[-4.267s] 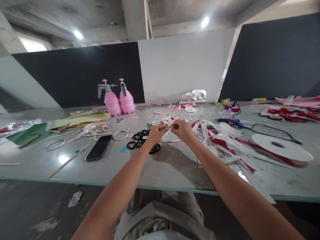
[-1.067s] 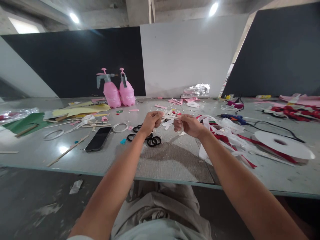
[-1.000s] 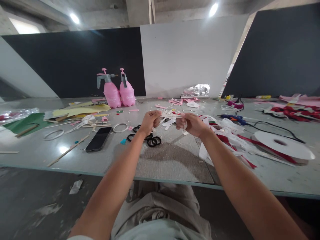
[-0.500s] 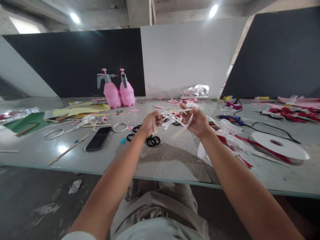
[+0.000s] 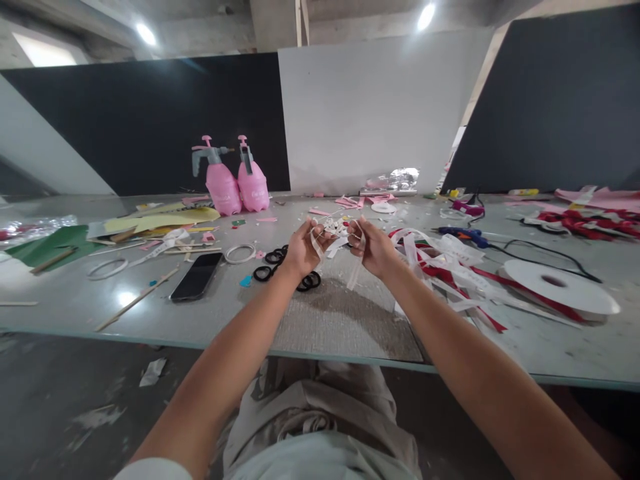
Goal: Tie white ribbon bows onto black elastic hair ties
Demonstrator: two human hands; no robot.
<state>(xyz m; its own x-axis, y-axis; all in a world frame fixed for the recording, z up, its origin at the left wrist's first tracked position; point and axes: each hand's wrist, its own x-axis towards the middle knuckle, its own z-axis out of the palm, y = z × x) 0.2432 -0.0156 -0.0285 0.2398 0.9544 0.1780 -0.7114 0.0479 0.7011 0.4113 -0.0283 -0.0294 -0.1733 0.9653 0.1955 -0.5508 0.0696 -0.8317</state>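
My left hand is closed in a pinch on a thin, see-through white ribbon, held above the table. Close beside it, my right hand pinches the same kind of ribbon, its loose end hanging below the fingers. Whether one strip runs between both hands is hard to see against the heap of small white pieces behind them. Several black rings lie under and left of my left hand, partly hidden by it.
To the left lie a phone, a wooden stick and white rings. Two pink spray bottles stand behind. On the right are tangled ribbons, a blue glue gun with its cord, and a white spool.
My hands have come closer together, the right one moving left and slightly down. The ribbon strip stretched between them has slackened, and its end hangs lower.
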